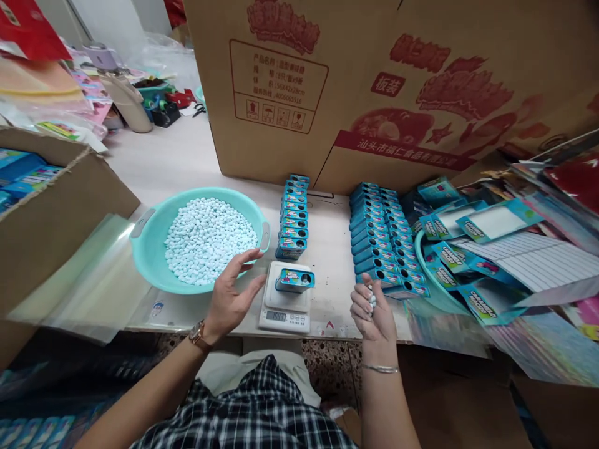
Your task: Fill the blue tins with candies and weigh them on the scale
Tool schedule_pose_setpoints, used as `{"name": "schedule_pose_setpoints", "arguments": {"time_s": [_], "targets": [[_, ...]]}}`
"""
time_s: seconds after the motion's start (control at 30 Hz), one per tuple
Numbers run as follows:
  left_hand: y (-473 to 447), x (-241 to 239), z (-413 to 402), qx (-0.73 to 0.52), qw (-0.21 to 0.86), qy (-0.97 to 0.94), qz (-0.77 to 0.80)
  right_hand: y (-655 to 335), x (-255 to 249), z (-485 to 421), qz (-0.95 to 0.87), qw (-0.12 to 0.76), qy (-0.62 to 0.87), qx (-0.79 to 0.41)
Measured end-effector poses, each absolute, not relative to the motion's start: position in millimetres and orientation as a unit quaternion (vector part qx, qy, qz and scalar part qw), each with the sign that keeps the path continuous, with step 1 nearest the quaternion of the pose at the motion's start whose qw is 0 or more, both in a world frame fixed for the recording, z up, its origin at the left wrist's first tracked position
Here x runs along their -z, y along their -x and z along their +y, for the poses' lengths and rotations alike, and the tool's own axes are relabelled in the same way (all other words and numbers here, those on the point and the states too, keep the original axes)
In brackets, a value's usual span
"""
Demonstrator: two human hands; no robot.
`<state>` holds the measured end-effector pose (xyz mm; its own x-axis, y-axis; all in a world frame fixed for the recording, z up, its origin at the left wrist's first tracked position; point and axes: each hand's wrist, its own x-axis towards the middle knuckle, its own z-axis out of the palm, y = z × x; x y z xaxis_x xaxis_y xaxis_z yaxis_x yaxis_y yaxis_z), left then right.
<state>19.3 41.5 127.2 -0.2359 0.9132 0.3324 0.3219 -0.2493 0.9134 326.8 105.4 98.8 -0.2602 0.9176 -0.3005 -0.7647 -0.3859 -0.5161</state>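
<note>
Head view, left to right. Teal basin (pixel 148 252) of pale candies (pixel 206 234), near the front edge of the worktop (pixel 330 280). Left hand (pixel 233 296), thumb and fingers spread, contact with basin unclear. Scale (pixel 286 304) at front edge, blue box (pixel 287 282) on top, hole upward. Right hand (pixel 377 317), curled round several candies, before box rows (pixel 369 231). Advisable: fingers off scale for true readings, grip snug against spills.

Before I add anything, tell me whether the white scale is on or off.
On: the white scale shows dark digits on its display, with a small blue box on top.
</note>
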Motion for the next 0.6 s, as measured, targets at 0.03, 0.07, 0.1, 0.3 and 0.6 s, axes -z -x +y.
{"name": "schedule_pose_setpoints", "arguments": {"time_s": [0.03, 0.07, 0.1, 0.3, 0.6], "targets": [[-19.2, -130.0, 42.6, -0.545, 0.261, -0.574, 0.553, -329.9, -91.3, 100.5, -0.123, 0.538, 0.282, -0.785], [-19.7, -132.7, 44.0, -0.528, 0.256, -0.592, 0.552, -332.5, -85.0, 96.5, -0.114, 0.536, 0.282, -0.787], [-20.9, -135.2, 45.9, -0.512, 0.247, -0.613, 0.549, -334.7, -80.0, 93.3, -0.109, 0.536, 0.282, -0.788], [-44.7, -135.5, 68.4, -0.335, 0.142, -0.767, 0.528, -337.2, -71.0, 88.3, -0.12, 0.536, 0.309, -0.776], [-101.8, -151.7, 134.1, -0.182, 0.054, -0.869, 0.457, -329.8, -47.8, 87.9, -0.127, 0.526, 0.3, -0.785]]}}
